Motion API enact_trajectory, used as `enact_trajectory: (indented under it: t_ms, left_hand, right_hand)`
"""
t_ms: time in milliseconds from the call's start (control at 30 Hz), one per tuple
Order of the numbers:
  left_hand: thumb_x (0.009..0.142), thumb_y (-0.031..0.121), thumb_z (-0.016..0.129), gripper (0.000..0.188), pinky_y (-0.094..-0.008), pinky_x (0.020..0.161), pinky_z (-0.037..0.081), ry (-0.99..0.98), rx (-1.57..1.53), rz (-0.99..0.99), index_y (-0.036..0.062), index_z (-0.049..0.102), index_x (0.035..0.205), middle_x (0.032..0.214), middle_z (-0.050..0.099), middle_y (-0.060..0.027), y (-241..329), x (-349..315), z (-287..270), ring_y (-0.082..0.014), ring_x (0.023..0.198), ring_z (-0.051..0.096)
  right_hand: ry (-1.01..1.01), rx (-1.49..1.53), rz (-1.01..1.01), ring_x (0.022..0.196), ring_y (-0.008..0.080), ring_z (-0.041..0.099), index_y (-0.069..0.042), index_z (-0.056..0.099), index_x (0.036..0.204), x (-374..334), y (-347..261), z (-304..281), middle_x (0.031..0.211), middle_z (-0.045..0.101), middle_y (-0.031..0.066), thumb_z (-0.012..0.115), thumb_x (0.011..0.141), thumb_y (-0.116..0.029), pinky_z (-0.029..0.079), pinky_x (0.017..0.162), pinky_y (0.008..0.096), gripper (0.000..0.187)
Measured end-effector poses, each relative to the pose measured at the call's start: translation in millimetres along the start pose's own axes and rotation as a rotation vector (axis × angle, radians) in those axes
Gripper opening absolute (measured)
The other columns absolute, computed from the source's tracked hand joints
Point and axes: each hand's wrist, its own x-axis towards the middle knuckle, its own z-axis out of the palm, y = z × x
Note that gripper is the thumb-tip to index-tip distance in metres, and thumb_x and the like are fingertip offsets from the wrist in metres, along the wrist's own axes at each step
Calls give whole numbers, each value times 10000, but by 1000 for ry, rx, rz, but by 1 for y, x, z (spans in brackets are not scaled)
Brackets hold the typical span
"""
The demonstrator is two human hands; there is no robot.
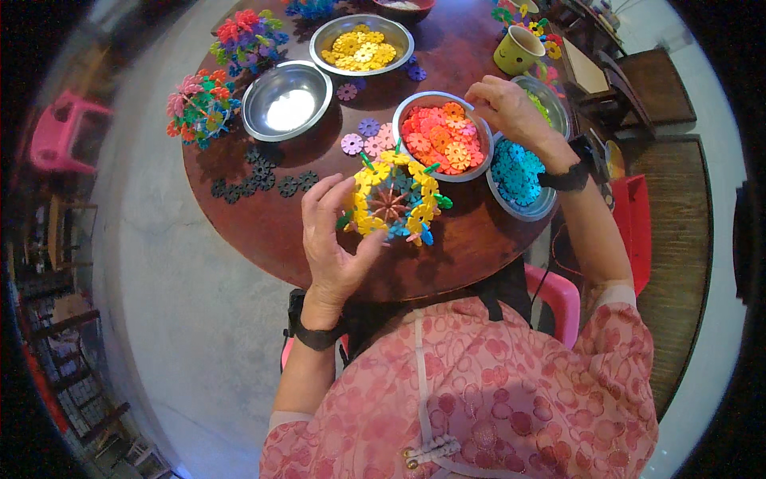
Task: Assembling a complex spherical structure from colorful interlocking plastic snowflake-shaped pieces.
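Note:
My left hand [331, 239] grips a hollow ball of interlocking plastic flower discs [371, 191] from its left side, thumb below and fingers above. Yellow discs ring its open top, a few green ones stick out, and blue and brownish pieces show inside. My right hand [511, 112] is closed with fingers bent, over the right rim of a metal bowl of red and orange discs [443, 140]. Its fingertips are partly hidden, so whatever they hold does not show. Beneath that wrist are a bowl of blue discs [517, 172] and a partly covered bowl of green discs [542, 105].
On the round brown table [263, 231] stand a bowl of yellow discs [363, 49], a bare metal bowl [287, 104] and a yellow cup [519, 52]. Dark loose discs [259, 172] lie at left, near finished multicoloured clusters [203, 108]. A pink stool [68, 132] stands on the floor.

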Motion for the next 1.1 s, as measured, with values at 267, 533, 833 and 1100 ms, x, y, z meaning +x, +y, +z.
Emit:
enact_trajectory:
  t_ms: [267,533,833,1100]
  left_hand:
    - [691,171,705,579,-366,967,444,17,-1,-22,43,529,1228,1237,486,-142,-2,-1,-6,-273,1139,513]
    - [690,159,725,585,-372,935,476,28,6,5,53,529,1231,1231,484,-154,-3,1,-4,-290,1134,519]
    - [710,206,720,568,-383,954,457,35,24,28,50,533,1223,1220,495,-167,-4,1,-5,-305,1131,517]
    - [745,209,678,531,-362,979,423,20,-11,3,18,526,1215,1209,512,-130,-6,2,-4,-258,1135,514]
  right_hand:
    - [-137,-199,77,853,321,616,-73,644,953,2,-39,16,855,572,120,642,829,-247,509,743,426,213]
    - [-50,-245,122,870,346,637,-54,656,898,5,-28,19,887,636,154,609,840,-187,529,742,415,153]
    - [-83,101,-149,829,340,622,-76,641,958,-15,-41,5,881,607,140,569,805,-36,502,710,407,174]
    - [-392,-32,-9,988,321,565,-61,629,1035,-19,-54,3,1008,527,132,678,796,-215,467,833,430,288]
